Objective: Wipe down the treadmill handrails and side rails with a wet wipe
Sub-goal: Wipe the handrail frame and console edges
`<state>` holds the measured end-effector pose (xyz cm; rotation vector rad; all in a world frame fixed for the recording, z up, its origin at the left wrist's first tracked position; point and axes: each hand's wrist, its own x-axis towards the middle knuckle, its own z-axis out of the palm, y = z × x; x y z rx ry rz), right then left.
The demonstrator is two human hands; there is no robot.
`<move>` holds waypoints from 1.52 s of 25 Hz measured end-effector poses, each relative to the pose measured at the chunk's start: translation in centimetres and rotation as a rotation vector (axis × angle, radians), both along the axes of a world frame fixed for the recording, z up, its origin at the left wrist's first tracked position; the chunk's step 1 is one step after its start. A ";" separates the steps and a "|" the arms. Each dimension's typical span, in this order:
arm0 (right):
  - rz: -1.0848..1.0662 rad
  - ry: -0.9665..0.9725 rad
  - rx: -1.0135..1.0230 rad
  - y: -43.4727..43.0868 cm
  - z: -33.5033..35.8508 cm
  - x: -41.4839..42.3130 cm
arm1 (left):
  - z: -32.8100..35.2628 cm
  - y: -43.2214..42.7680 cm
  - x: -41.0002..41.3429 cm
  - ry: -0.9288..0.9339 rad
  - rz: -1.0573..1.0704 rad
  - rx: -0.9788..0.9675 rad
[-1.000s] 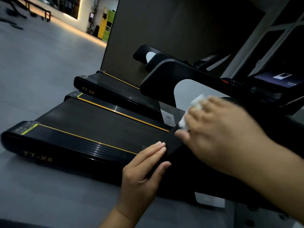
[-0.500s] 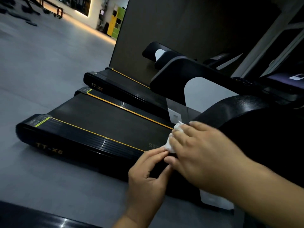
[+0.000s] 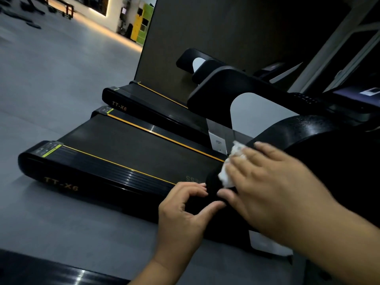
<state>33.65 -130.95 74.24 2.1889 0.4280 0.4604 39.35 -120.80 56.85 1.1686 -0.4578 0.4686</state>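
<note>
The right hand [image 3: 273, 188] holds a crumpled white wet wipe [image 3: 230, 167] against the curved black treadmill handrail [image 3: 308, 128], while the left hand [image 3: 183, 210] grips its end.

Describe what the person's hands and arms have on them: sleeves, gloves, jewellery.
Nothing worn shows. The left hand and right hand are bare, without gloves, rings or a watch. The left forearm and right forearm are uncovered to the frame's edge; no sleeve shows.
</note>
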 end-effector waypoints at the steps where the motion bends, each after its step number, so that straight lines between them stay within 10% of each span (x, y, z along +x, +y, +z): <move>1: -0.006 -0.034 0.003 0.0 0.2 -0.1 | -0.1 -0.1 0.1 0.011 0.001 0.012; 6: 0.046 0.173 -0.126 0.9 -3.5 -1.1 | -0.8 -0.2 0.0 0.039 -0.082 0.015; 12: -0.035 -0.080 -0.051 -0.8 2.4 -1.5 | -0.3 -0.2 0.7 -0.232 -0.058 0.114; 21: -0.266 0.309 -0.220 3.2 -0.3 2.4 | -0.8 -0.5 1.0 -0.214 0.003 0.074; 26: -0.149 0.017 -0.082 0.4 2.1 0.4 | -0.4 -0.2 1.2 -0.262 -0.007 0.092; 38: -0.228 0.022 -0.115 0.5 2.3 -0.6 | 0.1 -0.4 0.3 -0.318 0.057 0.141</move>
